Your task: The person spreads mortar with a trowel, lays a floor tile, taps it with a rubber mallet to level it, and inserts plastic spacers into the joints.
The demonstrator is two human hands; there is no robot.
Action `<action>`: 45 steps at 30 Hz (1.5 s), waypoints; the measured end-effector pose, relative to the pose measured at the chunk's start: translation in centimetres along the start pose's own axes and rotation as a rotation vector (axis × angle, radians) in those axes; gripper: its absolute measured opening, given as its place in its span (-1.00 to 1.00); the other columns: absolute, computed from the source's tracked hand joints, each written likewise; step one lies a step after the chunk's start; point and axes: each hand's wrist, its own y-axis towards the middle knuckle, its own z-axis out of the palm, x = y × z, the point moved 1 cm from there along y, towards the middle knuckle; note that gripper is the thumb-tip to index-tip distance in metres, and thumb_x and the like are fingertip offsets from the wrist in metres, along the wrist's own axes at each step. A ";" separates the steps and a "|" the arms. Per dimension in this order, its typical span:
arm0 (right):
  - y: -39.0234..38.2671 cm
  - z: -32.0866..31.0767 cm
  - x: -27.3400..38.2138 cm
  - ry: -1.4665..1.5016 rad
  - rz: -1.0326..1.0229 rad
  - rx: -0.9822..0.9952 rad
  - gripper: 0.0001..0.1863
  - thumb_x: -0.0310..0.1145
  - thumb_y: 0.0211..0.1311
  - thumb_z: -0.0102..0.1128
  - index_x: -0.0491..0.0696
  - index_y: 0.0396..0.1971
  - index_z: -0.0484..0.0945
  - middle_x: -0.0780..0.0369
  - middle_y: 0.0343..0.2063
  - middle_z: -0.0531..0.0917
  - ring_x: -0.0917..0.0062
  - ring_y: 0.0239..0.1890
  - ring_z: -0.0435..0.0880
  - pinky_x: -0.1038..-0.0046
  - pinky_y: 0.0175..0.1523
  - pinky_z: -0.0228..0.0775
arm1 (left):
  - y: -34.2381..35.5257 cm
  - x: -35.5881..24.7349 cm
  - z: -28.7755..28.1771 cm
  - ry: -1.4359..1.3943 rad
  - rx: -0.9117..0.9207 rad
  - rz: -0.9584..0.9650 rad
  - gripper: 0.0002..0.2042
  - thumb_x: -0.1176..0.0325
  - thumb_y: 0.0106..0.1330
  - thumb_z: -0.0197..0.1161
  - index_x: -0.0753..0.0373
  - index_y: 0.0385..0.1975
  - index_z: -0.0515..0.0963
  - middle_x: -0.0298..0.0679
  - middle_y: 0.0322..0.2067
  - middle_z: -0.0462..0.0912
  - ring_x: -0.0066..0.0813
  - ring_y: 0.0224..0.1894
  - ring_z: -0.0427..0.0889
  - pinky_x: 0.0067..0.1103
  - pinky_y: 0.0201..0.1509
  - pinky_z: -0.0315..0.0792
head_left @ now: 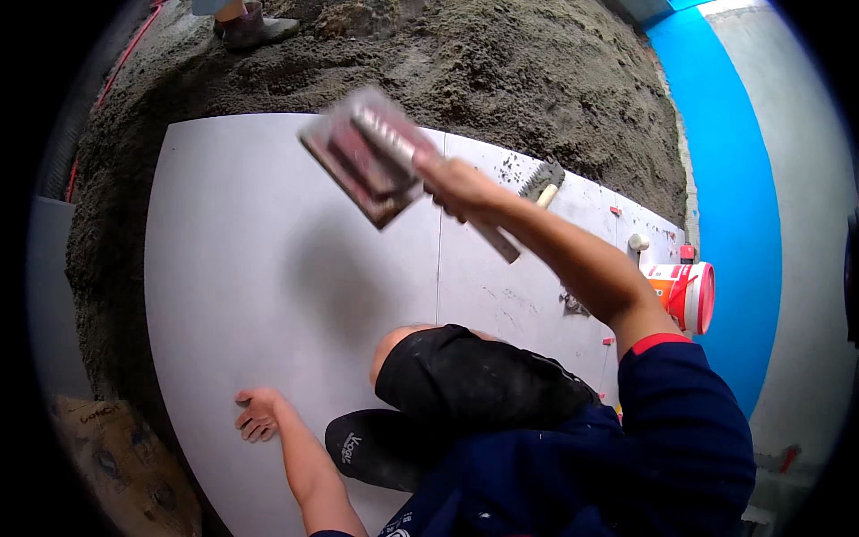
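My right hand (456, 186) is closed round the handle of a hand tool with a flat rectangular plate (362, 166), raised above a large light-grey tile (233, 233). The tool is smeared by motion, so its exact kind is unclear; its plate looks reddish and grey, and a stick-like end sticks out behind my fist. Beneath it a soft shadow falls on the tile. Near the tile's left edge, my left hand (259, 415) rests with its fingers loosely bent and apart, holding nothing. My bent knees are on the tiled surface between my arms.
A notched trowel (542, 183), a white-headed mallet (638, 242) and a white, orange and red bucket (687, 295) are at the right, among small red clips. Grey mortar (501, 80) lies beyond the tiles. Another person's boot (258, 29) stands there. A brown sack (125, 465) sits lower left.
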 end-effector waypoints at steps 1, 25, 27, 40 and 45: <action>-0.9 -1.4 1.3 0.024 -0.039 -0.055 -0.28 0.39 0.33 -0.20 -0.05 -0.57 0.42 0.36 -0.69 0.39 0.63 -0.71 0.38 0.49 -0.66 0.27 | 0.1 0.1 0.0 0.003 0.006 0.003 -0.14 -0.33 0.34 -0.27 0.30 0.42 0.03 0.25 0.43 -0.07 0.16 0.50 -0.14 -0.01 0.45 -0.16; 3.8 12.8 16.1 0.341 -0.920 -0.123 -0.45 0.16 0.46 -0.14 0.01 -0.55 0.43 0.40 -0.70 0.41 0.70 -0.70 0.36 0.55 -0.62 0.25 | 0.1 -1.0 -4.3 0.087 0.105 0.037 -0.15 -0.24 0.40 -0.26 0.36 0.47 -0.15 0.18 0.47 -0.22 0.08 0.53 -0.27 -0.05 0.50 -0.28; 11.1 17.9 9.8 -0.240 -0.712 -0.243 -0.49 0.03 0.50 -0.20 -0.13 -0.33 0.51 0.08 -0.52 0.57 0.26 -0.50 0.53 0.34 -0.35 0.43 | -1.7 -2.1 -4.6 0.126 0.158 0.038 -0.15 -0.24 0.41 -0.27 0.36 0.47 -0.15 0.17 0.47 -0.22 0.08 0.53 -0.26 -0.05 0.50 -0.27; 3.6 16.8 26.5 -0.244 -0.722 0.116 -0.40 0.16 0.47 -0.16 -0.06 -0.56 0.42 0.37 -0.75 0.39 0.66 -0.70 0.36 0.50 -0.60 0.21 | 0.3 -1.4 -6.2 0.087 0.147 0.038 -0.14 -0.22 0.40 -0.22 0.40 0.46 -0.15 0.21 0.47 -0.25 0.10 0.53 -0.29 -0.06 0.51 -0.31; 9.3 22.1 12.3 -0.334 -0.929 -0.324 -0.44 0.01 0.51 -0.24 -0.23 -0.34 0.50 -0.05 -0.58 0.56 0.11 -0.52 0.56 0.15 -0.34 0.40 | -0.9 -1.9 -4.8 0.097 0.156 0.068 -0.16 -0.22 0.40 -0.21 0.39 0.45 -0.09 0.22 0.46 -0.17 0.13 0.52 -0.22 -0.04 0.49 -0.24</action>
